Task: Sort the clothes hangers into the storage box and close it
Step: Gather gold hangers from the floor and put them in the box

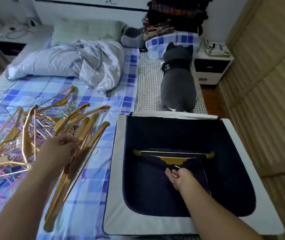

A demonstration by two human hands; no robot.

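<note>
I see my left hand (64, 149) with its grip curled around a bundle of gold hangers (76, 146), glossy, long-shouldered shapes that fan up and away over the blue checked bedsheet (90, 196). To the left of that bundle lies a tangled heap of hangers (17, 134), gold ones mixed with thin pink and blue wire ones. My right hand (179, 175) reaches down inside the storage box (114, 213), a soft fabric box with pale padded rims and a dark navy lining. Its grip is narrow, fingers pinching the hook of 1 gold hanger (173, 155) that lies flat across the box floor, just beyond the fingertips. A grey plush toy (178, 87) lies on the bed past the box, near a crumpled silvery quilt (79, 64).
</note>
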